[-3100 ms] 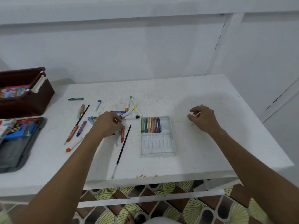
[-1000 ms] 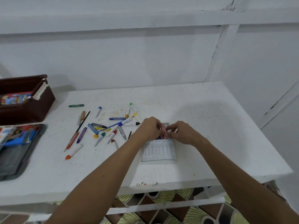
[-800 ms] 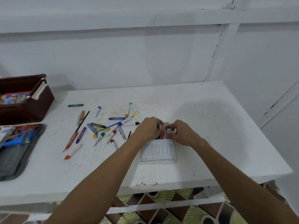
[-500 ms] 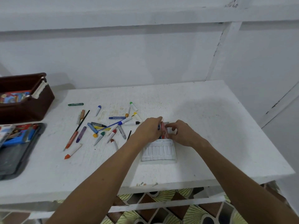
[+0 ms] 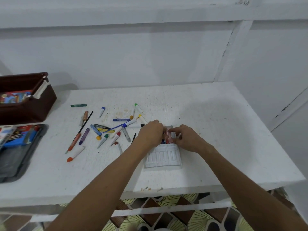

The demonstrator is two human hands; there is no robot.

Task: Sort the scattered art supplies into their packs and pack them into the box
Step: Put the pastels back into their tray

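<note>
Right then, both hands met over the far end of the clear plastic crayon tray (image 5: 162,157) on the white table (image 5: 216,130). The left hand (image 5: 150,135) and the right hand (image 5: 186,139) were curled, and their fingertips pinched a red crayon (image 5: 168,136) between them. The crayon sat right under the fingers, at the row of slots on the far side of the tray. Its long way seemed to run away from the person, the same way as the slots, but the fingers hid much of it. A bit of blue crayon (image 5: 164,141) showed just beside it, already in the tray.

The near row of slots, just below the fingers, looked bare. So the tray was likely not even half full.

The rest of the loose crayons and markers (image 5: 106,129) lay to the left of the fingers, in a messy pile. The left hand was the nearer one to that pile. A black-tipped white marker (image 5: 136,125) lay just beside the left knuckles. A long thin paintbrush (image 5: 83,126) lay farther left.

The brown box (image 5: 33,104) stood far to the left of both hands, near the wall. A dark zip case (image 5: 18,150) lay open below it. The left hand would probably be the one to reach for the next crayon.
</note>
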